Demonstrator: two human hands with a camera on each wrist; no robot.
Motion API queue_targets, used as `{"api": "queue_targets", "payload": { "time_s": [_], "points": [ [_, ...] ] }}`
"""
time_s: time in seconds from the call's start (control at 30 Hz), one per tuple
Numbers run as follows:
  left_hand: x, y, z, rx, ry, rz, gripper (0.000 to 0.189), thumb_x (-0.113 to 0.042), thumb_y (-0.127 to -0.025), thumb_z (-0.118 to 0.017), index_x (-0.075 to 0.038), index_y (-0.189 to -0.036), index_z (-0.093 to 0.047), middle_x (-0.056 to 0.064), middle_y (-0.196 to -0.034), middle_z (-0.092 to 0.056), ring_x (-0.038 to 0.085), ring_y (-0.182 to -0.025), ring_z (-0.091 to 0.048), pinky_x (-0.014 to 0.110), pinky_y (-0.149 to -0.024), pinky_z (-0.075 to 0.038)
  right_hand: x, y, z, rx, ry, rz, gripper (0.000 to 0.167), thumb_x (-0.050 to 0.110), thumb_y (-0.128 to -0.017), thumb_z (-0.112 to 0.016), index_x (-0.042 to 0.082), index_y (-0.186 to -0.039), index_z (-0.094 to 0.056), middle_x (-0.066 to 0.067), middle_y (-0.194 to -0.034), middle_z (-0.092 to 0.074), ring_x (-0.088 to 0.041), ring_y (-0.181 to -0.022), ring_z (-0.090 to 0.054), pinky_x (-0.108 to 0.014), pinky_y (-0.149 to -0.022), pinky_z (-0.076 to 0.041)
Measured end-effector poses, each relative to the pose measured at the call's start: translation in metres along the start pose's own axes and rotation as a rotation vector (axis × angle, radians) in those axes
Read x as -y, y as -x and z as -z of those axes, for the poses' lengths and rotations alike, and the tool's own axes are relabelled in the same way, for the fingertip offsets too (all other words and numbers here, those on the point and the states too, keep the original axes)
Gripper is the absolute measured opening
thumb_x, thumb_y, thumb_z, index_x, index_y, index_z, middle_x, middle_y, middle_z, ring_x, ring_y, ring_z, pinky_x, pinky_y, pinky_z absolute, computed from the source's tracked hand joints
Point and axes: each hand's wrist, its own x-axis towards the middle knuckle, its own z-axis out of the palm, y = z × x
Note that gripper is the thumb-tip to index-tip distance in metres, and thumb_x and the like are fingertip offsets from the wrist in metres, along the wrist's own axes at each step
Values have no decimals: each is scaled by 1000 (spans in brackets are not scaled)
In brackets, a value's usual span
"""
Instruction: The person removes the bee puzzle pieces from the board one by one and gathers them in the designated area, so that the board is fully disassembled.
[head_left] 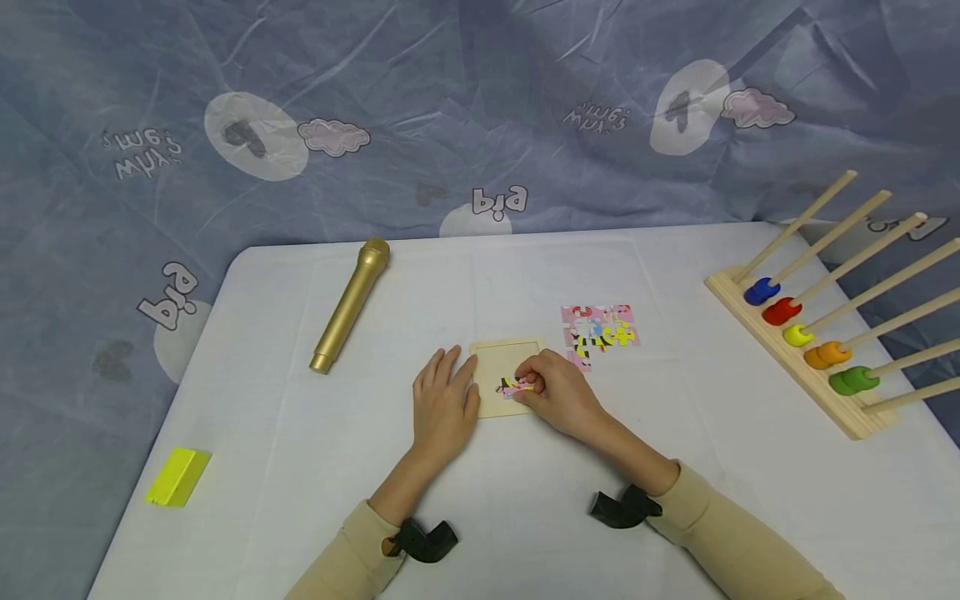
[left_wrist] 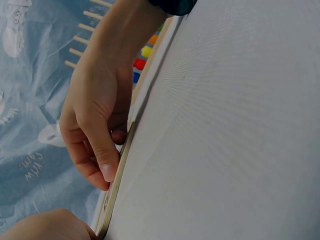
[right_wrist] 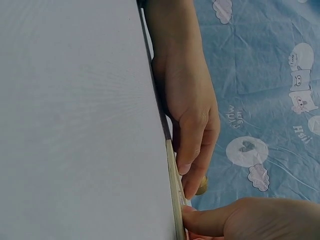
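A shallow wooden puzzle board [head_left: 491, 354] lies on the table before me. Near its lower middle are small printed jigsaw pieces [head_left: 509, 386]. My right hand [head_left: 564, 398] pinches a piece there between thumb and curled fingers; the fingers partly hide it. My left hand [head_left: 442, 408] lies flat with fingers extended, thumb side against the board's left edge. The left wrist view shows the right hand [left_wrist: 97, 120] low over the board's edge [left_wrist: 116, 187]. In the right wrist view, the left hand [right_wrist: 187, 110] rests beside the board [right_wrist: 172, 185], with the right hand [right_wrist: 250, 217] below.
Joined pink and yellow jigsaw pieces [head_left: 600, 327] lie right of the board. A gold microphone [head_left: 351, 304] lies at the back left, a yellow block [head_left: 178, 477] at the left edge. A wooden bead rack [head_left: 795, 354] with upright rods stands at the right.
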Motion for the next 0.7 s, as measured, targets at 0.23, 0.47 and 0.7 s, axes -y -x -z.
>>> {"api": "queue_targets", "payload": {
  "time_s": [0.23, 0.47, 0.7],
  "points": [
    [0, 0, 0, 5, 3, 3, 37, -14, -92, -58, -7, -129, -63, 18, -142, -52, 37, -138, -38, 54, -110, -28, 2, 1, 0, 4, 1, -8, 25, 7, -75, -82, 5, -93, -65, -2, -78, -53, -10, -69, -46, -21, -61, -40],
    [0, -1, 0, 12, -3, 8, 38, -14, -93, -58, -7, -129, -63, 18, -142, -52, 37, -139, -37, 54, -110, -28, 0, 2, 0, -14, -11, 22, 28, 6, -76, -81, 7, -92, -59, -3, -80, -54, -10, -70, -48, -21, -61, -41],
    [0, 0, 0, 8, -9, 4, 37, -15, -92, -58, -8, -129, -63, 17, -142, -52, 37, -139, -38, 54, -110, -29, -1, 3, -2, -36, -21, 38, 27, 6, -76, -81, 10, -93, -59, 0, -78, -56, -9, -68, -49, -21, -59, -40]
  ]
}}
